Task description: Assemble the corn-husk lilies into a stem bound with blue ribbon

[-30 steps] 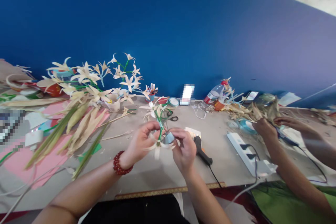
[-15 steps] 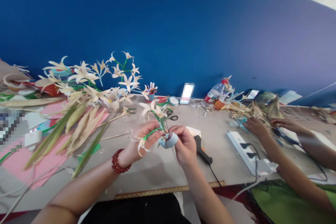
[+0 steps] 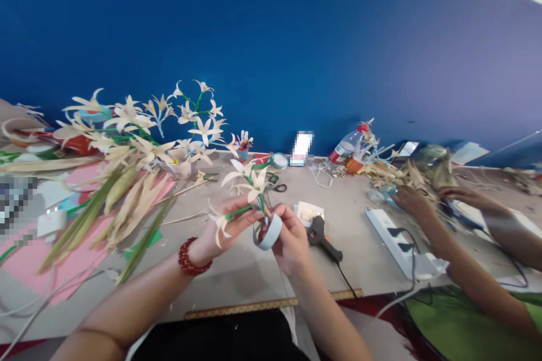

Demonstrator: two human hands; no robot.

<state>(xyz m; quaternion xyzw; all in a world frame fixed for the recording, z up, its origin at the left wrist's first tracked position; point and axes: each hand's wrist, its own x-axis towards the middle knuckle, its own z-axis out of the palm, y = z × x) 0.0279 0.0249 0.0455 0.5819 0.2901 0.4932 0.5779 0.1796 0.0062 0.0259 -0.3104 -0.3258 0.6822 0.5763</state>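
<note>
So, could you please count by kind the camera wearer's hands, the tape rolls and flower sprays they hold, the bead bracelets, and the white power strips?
Wearer's hands: 2 (left hand, right hand)
Held tape roll: 1
Held flower spray: 1
Bead bracelet: 1
White power strip: 1
Total: 6

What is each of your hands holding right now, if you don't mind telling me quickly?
Left hand: closed, holding a white flower spray.
Right hand: closed, holding a pale blue tape roll.
</note>
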